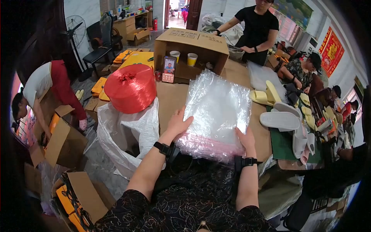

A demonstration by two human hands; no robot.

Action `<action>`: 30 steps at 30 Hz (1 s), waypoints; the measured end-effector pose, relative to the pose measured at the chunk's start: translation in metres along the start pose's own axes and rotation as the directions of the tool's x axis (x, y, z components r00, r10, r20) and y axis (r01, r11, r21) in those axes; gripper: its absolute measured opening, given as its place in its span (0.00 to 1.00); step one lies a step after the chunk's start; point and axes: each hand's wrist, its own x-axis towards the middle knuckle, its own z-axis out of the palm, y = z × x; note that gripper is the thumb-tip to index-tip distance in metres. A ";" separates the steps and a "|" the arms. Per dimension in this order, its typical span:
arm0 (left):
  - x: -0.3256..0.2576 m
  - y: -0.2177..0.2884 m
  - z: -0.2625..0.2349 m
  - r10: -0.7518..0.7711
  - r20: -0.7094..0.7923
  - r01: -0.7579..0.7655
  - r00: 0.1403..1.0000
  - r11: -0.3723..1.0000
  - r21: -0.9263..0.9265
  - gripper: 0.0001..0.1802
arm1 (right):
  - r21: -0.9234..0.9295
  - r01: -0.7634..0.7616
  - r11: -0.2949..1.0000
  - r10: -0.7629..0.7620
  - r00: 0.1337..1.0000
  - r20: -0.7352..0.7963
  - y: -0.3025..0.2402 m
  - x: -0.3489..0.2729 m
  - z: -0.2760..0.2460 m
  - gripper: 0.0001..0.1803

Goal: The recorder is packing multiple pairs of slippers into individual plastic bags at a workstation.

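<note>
Clear plastic catches the light here, a stack of bags (220, 108) squarely between the two hands, its long axis running away from the body and leaning a touch to the left at the far end. The pinkish near edge sits just in front of the person's shirt (193, 185); the far end points toward the open cardboard box (192, 38) on the table (170, 100). And look at the hands: the left hand (179, 123) is up along the left side, loosely open, thumb parted from the fingers and lying at the stack's edge, with no clear pinch to be seen. Over on the other side, the right hand (246, 141) sits lower, the nearer of the two to that pink edge, its thumb over the right side; the rest of its fingers are hidden, so how far they close, nobody can tell from here. So the stack lies inward of both palms, right of one and left of the other. Beyond the left wrist stands the big red roll of twine (131, 91); off to the right, pale grey slippers (280, 120), well apart from the fingers.
</note>
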 end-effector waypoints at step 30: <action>0.000 -0.005 0.007 0.063 -0.092 -0.057 0.994 0.996 0.071 0.46 | 0.002 0.003 1.000 -0.002 0.994 -0.105 0.003 -0.003 0.004 0.47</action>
